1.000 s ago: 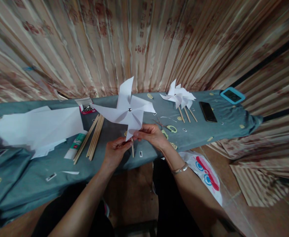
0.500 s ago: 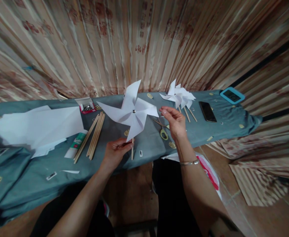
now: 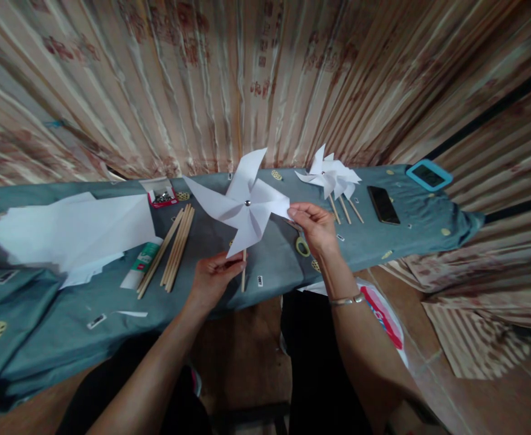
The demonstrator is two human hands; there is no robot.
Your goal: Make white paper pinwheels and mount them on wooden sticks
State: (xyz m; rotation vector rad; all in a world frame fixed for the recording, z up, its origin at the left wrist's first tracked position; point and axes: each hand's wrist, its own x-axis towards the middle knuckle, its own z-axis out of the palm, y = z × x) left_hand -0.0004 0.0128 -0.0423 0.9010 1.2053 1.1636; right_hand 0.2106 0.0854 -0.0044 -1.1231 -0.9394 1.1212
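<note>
A white paper pinwheel with a silver pin at its centre faces me over the middle of the table. My left hand is closed round its wooden stick, just below the blades. With thumb and fingers, my right hand pinches the tip of the right-hand blade. Under that hand lie scissors with yellow-green handles, partly covered by it. Several finished-looking white pinwheels on sticks lie overlapped behind, to the right.
White paper sheets spread on the left of the cloth-covered table. Near them are a glue stick, several wooden sticks and a red box of pins. A phone and a blue-framed clock lie right. A patterned curtain hangs behind.
My right hand has moved slightly left and taken hold of the right blade's tip. The pinwheel's blades have turned a little clockwise. My left hand keeps its hold on the stick.
</note>
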